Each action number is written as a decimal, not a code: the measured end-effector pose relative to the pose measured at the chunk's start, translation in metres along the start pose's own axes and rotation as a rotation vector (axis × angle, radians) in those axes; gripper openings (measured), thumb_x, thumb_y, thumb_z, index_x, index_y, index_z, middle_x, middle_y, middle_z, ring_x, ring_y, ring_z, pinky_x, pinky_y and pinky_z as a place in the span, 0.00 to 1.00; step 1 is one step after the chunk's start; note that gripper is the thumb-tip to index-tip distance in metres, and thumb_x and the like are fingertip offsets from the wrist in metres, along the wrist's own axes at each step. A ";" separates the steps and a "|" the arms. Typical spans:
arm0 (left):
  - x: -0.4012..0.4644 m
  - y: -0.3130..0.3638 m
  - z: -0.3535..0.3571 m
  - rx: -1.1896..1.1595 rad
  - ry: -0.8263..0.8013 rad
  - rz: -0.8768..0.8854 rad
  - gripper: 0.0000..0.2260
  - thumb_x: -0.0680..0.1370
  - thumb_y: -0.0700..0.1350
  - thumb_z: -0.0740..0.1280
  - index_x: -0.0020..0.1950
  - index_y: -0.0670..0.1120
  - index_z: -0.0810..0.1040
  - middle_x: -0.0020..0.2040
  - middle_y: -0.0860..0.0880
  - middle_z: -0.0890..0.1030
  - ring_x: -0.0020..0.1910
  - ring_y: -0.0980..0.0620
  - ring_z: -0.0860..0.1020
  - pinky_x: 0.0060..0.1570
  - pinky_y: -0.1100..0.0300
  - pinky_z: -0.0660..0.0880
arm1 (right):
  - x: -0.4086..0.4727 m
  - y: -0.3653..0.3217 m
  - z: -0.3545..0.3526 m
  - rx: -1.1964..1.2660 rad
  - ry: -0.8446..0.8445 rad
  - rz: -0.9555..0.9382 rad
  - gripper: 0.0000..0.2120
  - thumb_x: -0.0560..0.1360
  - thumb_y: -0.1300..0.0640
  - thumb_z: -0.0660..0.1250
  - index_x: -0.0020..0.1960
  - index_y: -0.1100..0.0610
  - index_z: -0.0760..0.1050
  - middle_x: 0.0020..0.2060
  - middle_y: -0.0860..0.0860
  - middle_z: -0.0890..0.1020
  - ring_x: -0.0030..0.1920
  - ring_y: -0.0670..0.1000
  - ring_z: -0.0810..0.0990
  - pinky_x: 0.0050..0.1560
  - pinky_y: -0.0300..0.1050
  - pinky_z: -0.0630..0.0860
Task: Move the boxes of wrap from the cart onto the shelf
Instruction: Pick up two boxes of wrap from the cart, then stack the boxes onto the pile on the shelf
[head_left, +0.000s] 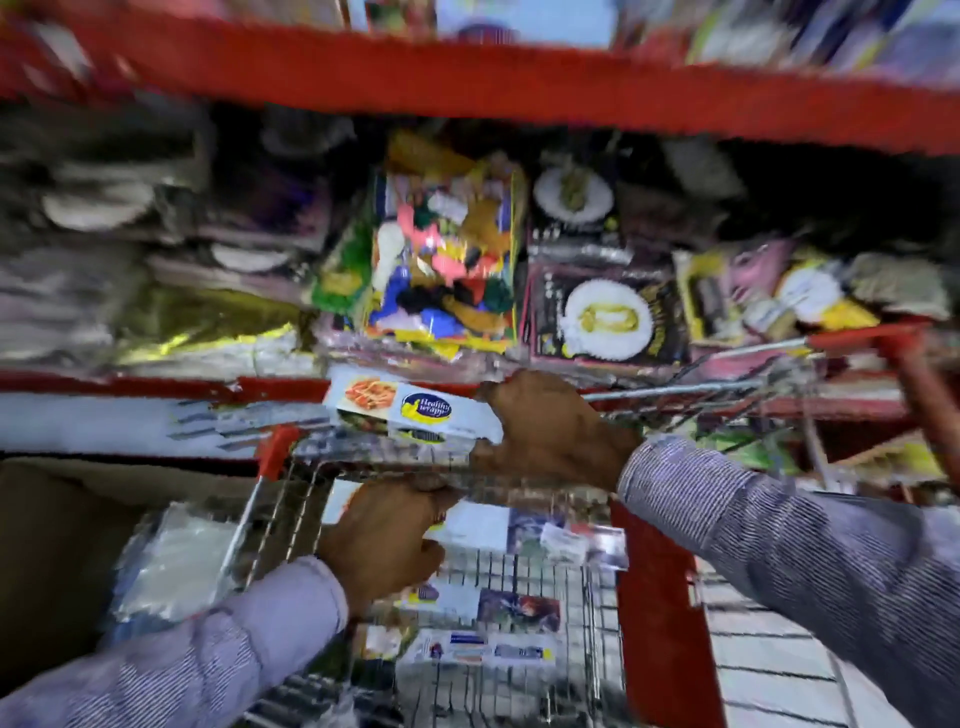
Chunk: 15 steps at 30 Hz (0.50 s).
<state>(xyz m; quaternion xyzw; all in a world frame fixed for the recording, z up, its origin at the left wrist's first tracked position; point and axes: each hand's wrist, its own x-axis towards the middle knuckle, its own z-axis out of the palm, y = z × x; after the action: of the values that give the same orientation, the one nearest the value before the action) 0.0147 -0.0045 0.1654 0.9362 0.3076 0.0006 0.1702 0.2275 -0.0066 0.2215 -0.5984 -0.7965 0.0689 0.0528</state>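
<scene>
My right hand (550, 431) grips the right end of a white box of wrap (405, 410) with a blue and yellow logo, held level above the wire cart (519, 582) and just in front of the red shelf edge (156, 387). My left hand (384, 540) is inside the cart, its fingers closed on another white box (478, 525). More boxes of wrap (467, 649) lie lower in the cart. The picture is blurred by motion.
The shelf behind holds packed goods: a bag of coloured items (441, 260), black packs showing plates (608, 317), and silver and gold foil packs (208, 322). A brown carton (62, 545) sits at the left. The cart has red corners (660, 623). An upper red shelf (467, 83) runs above.
</scene>
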 end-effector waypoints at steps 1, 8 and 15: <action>-0.002 0.005 -0.019 0.000 0.030 0.004 0.28 0.60 0.48 0.72 0.61 0.50 0.81 0.55 0.48 0.85 0.48 0.43 0.84 0.41 0.49 0.83 | 0.001 -0.004 -0.023 0.003 0.001 -0.006 0.22 0.69 0.41 0.68 0.52 0.57 0.77 0.42 0.58 0.84 0.43 0.61 0.82 0.37 0.47 0.70; -0.010 0.056 -0.191 0.129 0.311 0.004 0.28 0.56 0.59 0.73 0.56 0.57 0.81 0.50 0.57 0.85 0.46 0.53 0.83 0.36 0.61 0.79 | 0.005 -0.030 -0.203 -0.081 0.154 -0.017 0.19 0.67 0.38 0.67 0.47 0.52 0.79 0.33 0.54 0.80 0.29 0.55 0.73 0.31 0.44 0.64; 0.003 0.080 -0.300 0.194 0.507 0.001 0.24 0.59 0.62 0.69 0.54 0.61 0.79 0.43 0.57 0.85 0.43 0.52 0.82 0.34 0.58 0.73 | 0.006 -0.032 -0.312 -0.171 0.302 0.000 0.17 0.68 0.40 0.65 0.49 0.51 0.75 0.40 0.54 0.82 0.37 0.57 0.78 0.33 0.44 0.71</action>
<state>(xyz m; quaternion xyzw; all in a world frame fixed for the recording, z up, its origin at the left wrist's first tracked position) 0.0318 0.0327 0.4729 0.9182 0.3386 0.2056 -0.0028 0.2478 0.0048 0.5338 -0.6041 -0.7825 -0.0900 0.1207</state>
